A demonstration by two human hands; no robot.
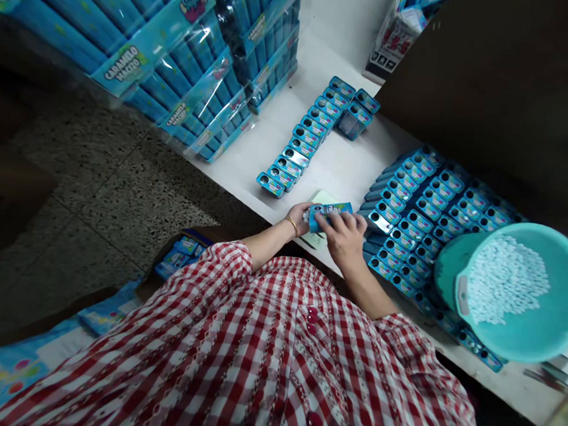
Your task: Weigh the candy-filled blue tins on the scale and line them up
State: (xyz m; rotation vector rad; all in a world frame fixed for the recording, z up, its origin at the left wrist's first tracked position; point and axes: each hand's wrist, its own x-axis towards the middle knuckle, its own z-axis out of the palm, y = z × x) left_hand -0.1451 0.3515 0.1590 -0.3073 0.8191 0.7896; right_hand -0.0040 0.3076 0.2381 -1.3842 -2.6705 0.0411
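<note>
A blue candy tin (332, 210) lies tilted on its side between my two hands, above the front edge of the white table. My left hand (298, 217) is cupped around the tin's left end, its fingers partly hidden under it. A few small white pieces, apparently candies, show between that hand and the tin. From the right, my right hand (345, 237) grips the tin with fingers bent over its upper side. Under the hands lies a pale green flat item (317, 239), mostly covered.
A row of blue tins (306, 135) stands upright beyond my hands. Many more tins (415, 221) stand at right, beside a turquoise bucket (567, 297) holding small white candies (507, 279). Wrapped display packs (177, 64) are stacked at left. An open carton (178, 257) sits below the table edge.
</note>
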